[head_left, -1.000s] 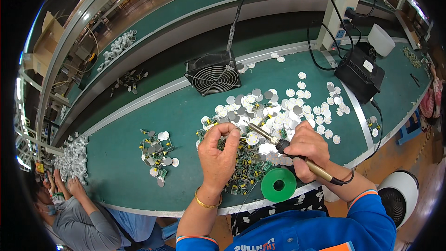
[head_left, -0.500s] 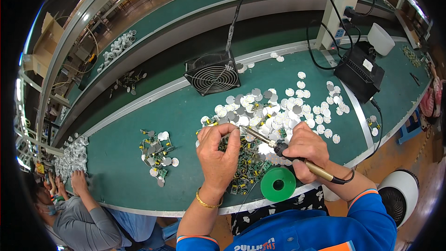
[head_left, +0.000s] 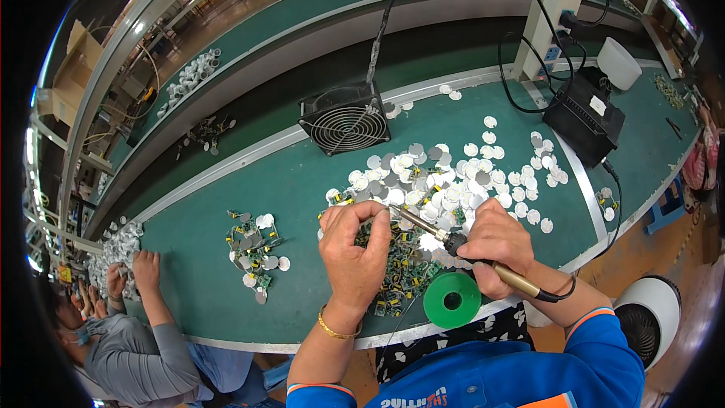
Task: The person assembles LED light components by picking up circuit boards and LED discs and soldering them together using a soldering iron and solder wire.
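Observation:
A soldering iron [head_left: 516, 279] with a gold-coloured handle is gripped in my right hand [head_left: 495, 245], its metal barrel slanting up and left. The iron's tip reaches the fingertips of my left hand [head_left: 353, 248], which are pinched together; whatever they hold is hidden or too small to make out. Under and between my hands lies a heap of small green circuit boards [head_left: 400, 276] with yellow parts. White round discs [head_left: 453, 195] are piled just beyond it. A green solder spool [head_left: 451, 299] stands at the bench's near edge, below my right hand.
A black fan [head_left: 347, 125] stands behind the pile. To the right are a black soldering station [head_left: 585, 117] and a white power strip [head_left: 559, 15]. A small group of boards and discs [head_left: 257, 253] lies left. Far left, a co-worker [head_left: 140, 355] handles whitish parts [head_left: 113, 257].
My hands and the soldering iron stay almost in place. At far left, the co-worker's arm has lifted and shifted right, with both hands now visible over the whitish parts.

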The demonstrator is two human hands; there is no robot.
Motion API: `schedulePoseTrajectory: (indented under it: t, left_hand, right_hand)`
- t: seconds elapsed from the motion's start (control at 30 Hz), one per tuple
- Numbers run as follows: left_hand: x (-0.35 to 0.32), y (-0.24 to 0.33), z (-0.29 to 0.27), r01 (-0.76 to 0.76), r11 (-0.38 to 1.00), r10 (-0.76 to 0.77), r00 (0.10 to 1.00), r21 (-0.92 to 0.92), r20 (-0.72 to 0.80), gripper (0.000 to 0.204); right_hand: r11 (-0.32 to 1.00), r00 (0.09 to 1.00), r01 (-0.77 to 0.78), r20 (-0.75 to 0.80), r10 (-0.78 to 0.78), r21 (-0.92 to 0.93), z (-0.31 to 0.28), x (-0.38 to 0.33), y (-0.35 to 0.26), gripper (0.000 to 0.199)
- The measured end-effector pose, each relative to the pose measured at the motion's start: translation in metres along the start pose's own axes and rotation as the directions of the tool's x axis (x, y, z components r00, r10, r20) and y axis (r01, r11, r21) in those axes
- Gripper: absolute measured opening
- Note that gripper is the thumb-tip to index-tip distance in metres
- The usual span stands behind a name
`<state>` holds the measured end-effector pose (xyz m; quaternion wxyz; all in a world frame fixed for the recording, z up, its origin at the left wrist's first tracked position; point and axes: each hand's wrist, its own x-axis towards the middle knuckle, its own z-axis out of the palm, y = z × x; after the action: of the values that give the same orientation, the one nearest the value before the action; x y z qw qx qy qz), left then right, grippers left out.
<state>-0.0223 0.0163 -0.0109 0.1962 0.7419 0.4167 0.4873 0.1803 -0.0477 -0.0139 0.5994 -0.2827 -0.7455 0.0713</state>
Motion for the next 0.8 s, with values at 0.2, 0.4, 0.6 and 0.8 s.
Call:
schedulePoseTrajectory:
  t: [0.2,0.4,0.6,0.8]
  left_hand:
    - [-0.0003,-0.0002,-0.0004,-0.012,1.000,0.012,1.000,0.011,0.008,0.006]
    - [0.0002,-0.0005,-0.0003,-0.010,1.000,0.010,1.000,0.006,0.004,0.006]
    - [0.0020,0.0003,0.0003,-0.065,0.997,0.066,0.998,0.046,-0.025,0.007]
    - [0.0019,0.0002,0.0016,-0.073,0.996,0.074,0.997,0.046,-0.036,0.008]
  right_hand:
    - [1.000,1.000,0.001,0.006,-0.001,-0.008,0.0012,-0.0005,0.0002,0.035]
    - [1.000,1.000,-0.004,0.011,0.004,-0.023,0.0013,0.0004,-0.0009,0.036]
    - [0.999,1.000,0.004,0.012,-0.004,-0.033,0.0022,0.0000,0.0004,0.037]
    - [0.999,1.000,0.006,0.019,-0.005,-0.048,0.0017,0.0000,0.0004,0.038]
